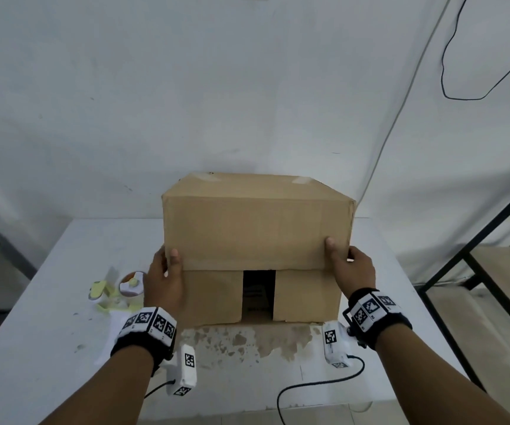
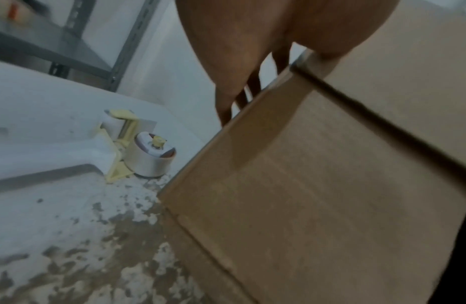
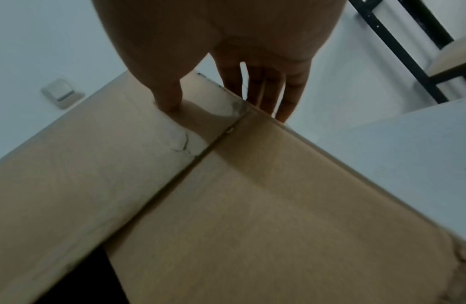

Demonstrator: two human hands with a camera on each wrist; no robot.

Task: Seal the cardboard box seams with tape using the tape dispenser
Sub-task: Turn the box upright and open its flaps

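Brown corrugated cardboard box [image 1: 258, 228], rectangular, sits at the middle of the white, scuffed tabletop [image 1: 48, 317], against the wall at 12 o'clock. The face toward me shows one long flap folded down over two short flaps, with a dark gap between them: that end is not sealed, and I see no fresh tape there.

My left hand [image 1: 164, 280] grips the box's corner at 9 o'clock, thumb on the long flap and fingers wrapped round the side. My right hand [image 1: 350, 265] does the same at 3 o'clock; the right wrist view shows the thumb pressed on the flap and the fingers over the edge onto the side panel. I read this two-handed hold as steadying or turning the box, and pinning the flap flat so the seam lines up for taping.

The yellow and white plastic tape dispenser with its clear tape roll [image 1: 118, 289] lies on its side on the tabletop at 9 o'clock, just beside the box and next to the left hand, untouched, placed within easy reach.

Old tape scraps show on the top far corners.
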